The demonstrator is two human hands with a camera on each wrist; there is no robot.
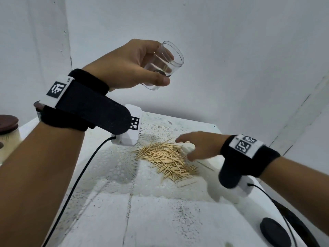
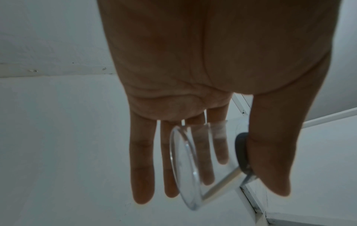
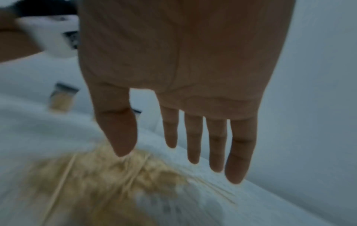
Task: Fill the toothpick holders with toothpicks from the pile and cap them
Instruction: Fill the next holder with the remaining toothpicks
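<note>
My left hand [image 1: 156, 68] is raised above the table and grips a clear toothpick holder [image 1: 175, 56] between thumb and fingers. The holder is tilted, its open mouth pointing up and to the right. In the left wrist view the holder [image 2: 185, 175] lies across the fingers of the left hand [image 2: 241, 175], with the thumb pressing its dark base. My right hand [image 1: 185, 148] hovers low over the right edge of the toothpick pile [image 1: 167, 159], fingers spread and holding nothing. The right wrist view shows the right hand [image 3: 154, 152] with straight fingers above the blurred pile [image 3: 100, 175].
A filled holder with a brown lid [image 1: 7, 132] stands at the far left edge, also visible as a capped holder [image 3: 61, 97]. A black lid [image 1: 275, 232] lies at the front right. A lace mat [image 1: 156, 132] covers the table's back half. Wrist cables trail forward. White walls stand close behind.
</note>
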